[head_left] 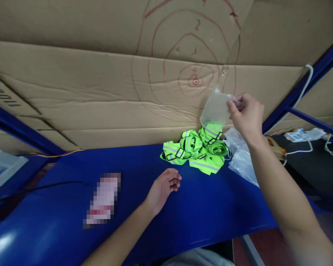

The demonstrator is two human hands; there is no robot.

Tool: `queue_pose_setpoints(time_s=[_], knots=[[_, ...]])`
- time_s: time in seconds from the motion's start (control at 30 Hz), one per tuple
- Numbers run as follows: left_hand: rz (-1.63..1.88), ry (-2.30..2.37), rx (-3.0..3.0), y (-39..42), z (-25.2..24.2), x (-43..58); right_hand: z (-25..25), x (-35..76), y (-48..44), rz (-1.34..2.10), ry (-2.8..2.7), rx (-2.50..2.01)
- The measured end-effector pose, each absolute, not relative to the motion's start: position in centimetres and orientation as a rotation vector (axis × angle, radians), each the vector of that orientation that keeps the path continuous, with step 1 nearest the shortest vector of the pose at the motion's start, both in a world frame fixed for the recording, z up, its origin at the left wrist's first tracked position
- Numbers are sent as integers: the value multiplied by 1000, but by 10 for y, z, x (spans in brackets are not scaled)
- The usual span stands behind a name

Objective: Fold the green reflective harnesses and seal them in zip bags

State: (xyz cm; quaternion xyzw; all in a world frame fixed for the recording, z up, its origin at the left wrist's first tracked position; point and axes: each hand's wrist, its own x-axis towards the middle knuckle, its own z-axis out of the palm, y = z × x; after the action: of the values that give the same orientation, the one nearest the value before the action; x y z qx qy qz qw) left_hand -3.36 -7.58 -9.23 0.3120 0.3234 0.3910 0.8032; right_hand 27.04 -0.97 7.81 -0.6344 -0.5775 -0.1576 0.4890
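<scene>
A clear plastic bag (217, 107) is pinched at its upper right corner by my right hand (245, 114), raised in front of the cardboard. Its lower end meets a pile of neon-green reflective straps (192, 146) with grey stripes and black buckles. Green shows at the bag's bottom; whether a strap is inside or behind it I cannot tell. My left hand (165, 188) hovers over the blue table just in front of the pile, fingers loosely curled, with nothing in it. More clear plastic bags (242, 159) lie right of the straps, partly behind my right forearm.
A blurred-out pinkish flat object (104, 199) lies on the blue table (63, 177) at left, near a black cable (39, 189). Cardboard (100, 85) with red-drawn rings stands along the back. Blue frame bars rise at both sides. A white cable (302, 88) hangs at right.
</scene>
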Motion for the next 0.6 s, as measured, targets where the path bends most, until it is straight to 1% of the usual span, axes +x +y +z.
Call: queue_pose_setpoints(time_s=[0.13,0.23,0.3,0.37,0.47,0.53,0.6], knots=[[772,736,741,-79,-93,-30,69,305,-24,-332,-1200,-1460],[739,751,766,-80,-94,-28,52,351,-42,-227,-987,-1383],[730,750,772,-81,-96,-28,31,377,-57,-156,-788,-1338],[723,748,773,-82,-96,-27,1,392,-75,-24,-677,-1387],[717,752,776,-82,-96,-27,-49,391,-107,102,-756,-1501],[713,751,786,-82,-97,-26,-74,385,-128,112,-811,-1614],[709,752,796,-82,-97,-25,-87,383,-143,-3,-814,-1727]])
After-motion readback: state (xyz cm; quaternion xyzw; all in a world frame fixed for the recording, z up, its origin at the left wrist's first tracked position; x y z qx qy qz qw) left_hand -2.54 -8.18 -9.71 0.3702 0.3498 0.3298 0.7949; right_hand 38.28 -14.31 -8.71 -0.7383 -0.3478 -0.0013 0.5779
